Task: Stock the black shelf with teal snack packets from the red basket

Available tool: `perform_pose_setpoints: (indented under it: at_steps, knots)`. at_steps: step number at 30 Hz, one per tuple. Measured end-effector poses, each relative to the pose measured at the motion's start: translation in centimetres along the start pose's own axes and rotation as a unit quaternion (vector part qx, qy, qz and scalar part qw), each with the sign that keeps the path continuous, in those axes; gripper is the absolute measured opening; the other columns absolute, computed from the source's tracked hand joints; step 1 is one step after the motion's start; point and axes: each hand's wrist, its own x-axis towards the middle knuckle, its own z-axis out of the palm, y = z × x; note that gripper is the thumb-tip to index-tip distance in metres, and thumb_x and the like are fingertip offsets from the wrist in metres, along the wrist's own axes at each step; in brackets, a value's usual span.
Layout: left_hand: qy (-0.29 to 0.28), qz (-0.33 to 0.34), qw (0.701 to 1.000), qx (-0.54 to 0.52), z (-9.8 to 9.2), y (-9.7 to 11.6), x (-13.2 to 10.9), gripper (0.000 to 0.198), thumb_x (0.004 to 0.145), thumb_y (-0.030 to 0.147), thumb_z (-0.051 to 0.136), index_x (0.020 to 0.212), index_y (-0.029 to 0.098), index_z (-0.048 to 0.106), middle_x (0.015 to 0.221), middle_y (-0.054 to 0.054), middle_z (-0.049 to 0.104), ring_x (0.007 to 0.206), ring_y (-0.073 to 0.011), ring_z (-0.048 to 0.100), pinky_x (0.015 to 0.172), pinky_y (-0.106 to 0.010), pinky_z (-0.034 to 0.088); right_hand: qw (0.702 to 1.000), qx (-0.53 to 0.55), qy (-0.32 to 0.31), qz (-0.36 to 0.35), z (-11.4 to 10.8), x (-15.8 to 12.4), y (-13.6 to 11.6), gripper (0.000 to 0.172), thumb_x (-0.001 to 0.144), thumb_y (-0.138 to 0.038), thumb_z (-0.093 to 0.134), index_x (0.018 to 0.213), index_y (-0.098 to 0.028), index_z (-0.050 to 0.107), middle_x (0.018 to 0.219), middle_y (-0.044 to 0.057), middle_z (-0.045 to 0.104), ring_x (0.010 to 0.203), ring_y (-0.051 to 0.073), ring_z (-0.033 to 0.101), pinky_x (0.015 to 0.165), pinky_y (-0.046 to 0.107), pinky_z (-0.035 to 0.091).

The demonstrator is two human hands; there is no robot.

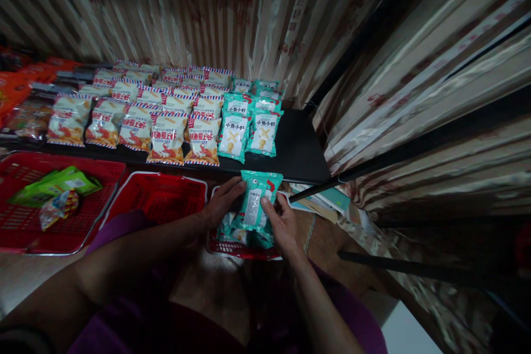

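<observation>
Purple clothing (357, 310), dark reddish mid-lap; bare forearms (141, 254); bare left hand (224, 199) and right hand (284, 224)

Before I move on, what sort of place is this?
Probably a small shop, or a display set up like one: a black shelf holds rows of white snack bags and teal packets, with red baskets in front.

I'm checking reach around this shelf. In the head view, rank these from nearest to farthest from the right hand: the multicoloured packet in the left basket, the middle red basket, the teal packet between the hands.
From the right hand:
1. Teal packet: touching, under its thumb.
2. Middle red basket: to the left.
3. Multicoloured packet: far left.
</observation>
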Motion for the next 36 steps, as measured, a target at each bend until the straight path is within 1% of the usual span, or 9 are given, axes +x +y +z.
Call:
perform_pose_setpoints:
  at_steps: [3,5,9,13,21,25,28,31,36]
  knots:
    - [-0.023,0.005,1.0,0.008,-0.2,-0.3,0.0,0.039,0.078,0.047,0.063,0.107,0.02,0.064,0.109,-0.003,0.066,0.103,-0.0206,0.057,0.091,-0.032,0.044,0.999,0.039,0.016,0.017,0.0,-0.1,-0.5,0.045,0.071,-0.048,0.069,0.107,-0.022,0.063,0.094,0.003,0.072,0.075,0.018,0.066,0.066,0.029,0.052]
    - [-0.03,-0.011,0.999,0.013,-0.2,-0.4,-0.2,0.039,0.077,0.046,0.065,0.106,0.021,0.064,0.109,-0.002,0.065,0.104,-0.0204,0.057,0.09,-0.031,0.043,0.998,0.052,0.04,0.018,-0.1,-0.1,-1.0,0.046,0.072,-0.049,0.068,0.107,-0.022,0.062,0.096,0.003,0.072,0.078,0.019,0.066,0.067,0.028,0.051]
    - [-0.064,-0.046,0.997,0.026,0.2,-0.2,-0.6,0.043,0.074,0.047,0.067,0.108,0.02,0.064,0.104,-0.003,0.066,0.1,-0.0205,0.058,0.088,-0.031,0.044,0.997,0.042,0.064,0.017,-0.2,-0.2,-1.7,0.043,0.072,-0.052,0.067,0.103,-0.022,0.064,0.096,0.003,0.072,0.082,0.02,0.066,0.07,0.029,0.051]
    - [-0.099,-0.044,0.994,0.032,0.7,0.1,-0.9,0.047,0.071,0.049,0.069,0.108,0.02,0.064,0.1,-0.004,0.066,0.095,-0.0203,0.06,0.084,-0.03,0.046,0.997,0.026,0.067,-0.006,-0.4,-0.1,-1.8,0.041,0.072,-0.051,0.067,0.1,-0.023,0.064,0.096,0.002,0.072,0.08,0.02,0.066,0.069,0.029,0.051]
    - [-0.081,-0.015,0.995,0.057,0.7,-0.2,-0.7,0.049,0.065,0.052,0.073,0.097,0.016,0.066,0.091,-0.004,0.065,0.089,-0.0201,0.059,0.079,-0.03,0.045,0.998,0.024,0.058,0.0,-0.2,-0.2,-1.9,0.046,0.072,-0.053,0.066,0.104,-0.02,0.064,0.094,0.004,0.072,0.081,0.021,0.065,0.07,0.031,0.051]
    - [-0.071,-0.01,0.995,0.066,0.6,-0.1,-0.7,0.046,0.067,0.052,0.071,0.094,0.016,0.065,0.09,-0.004,0.065,0.087,-0.0191,0.059,0.078,-0.03,0.045,0.998,0.022,0.066,-0.004,-0.2,-0.1,-1.8,0.047,0.071,-0.055,0.066,0.103,-0.02,0.064,0.092,0.004,0.072,0.08,0.021,0.065,0.071,0.032,0.051]
    - [-0.083,-0.014,0.995,0.055,0.7,-0.1,-0.8,0.044,0.07,0.05,0.07,0.098,0.017,0.064,0.093,-0.003,0.065,0.088,-0.0183,0.059,0.079,-0.029,0.046,0.997,0.014,0.079,-0.017,-0.5,0.1,-1.5,0.048,0.072,-0.054,0.065,0.105,-0.019,0.064,0.093,0.004,0.072,0.079,0.02,0.065,0.073,0.032,0.05]
    - [-0.106,-0.027,0.993,0.043,0.9,-0.1,-0.9,0.051,0.066,0.047,0.074,0.105,0.018,0.061,0.097,-0.004,0.065,0.091,-0.0198,0.06,0.08,-0.031,0.047,0.996,-0.008,0.086,-0.024,-0.7,0.1,-1.3,0.05,0.073,-0.054,0.064,0.11,-0.02,0.063,0.096,0.004,0.071,0.081,0.02,0.064,0.075,0.032,0.049]
    - [-0.109,-0.026,0.993,0.041,1.0,-0.3,-0.9,0.05,0.065,0.046,0.075,0.104,0.018,0.06,0.101,-0.005,0.066,0.095,-0.0221,0.06,0.082,-0.033,0.047,0.997,-0.006,0.07,-0.016,-0.4,-0.1,-1.7,0.049,0.073,-0.055,0.064,0.108,-0.02,0.063,0.094,0.004,0.072,0.076,0.019,0.064,0.066,0.029,0.05]
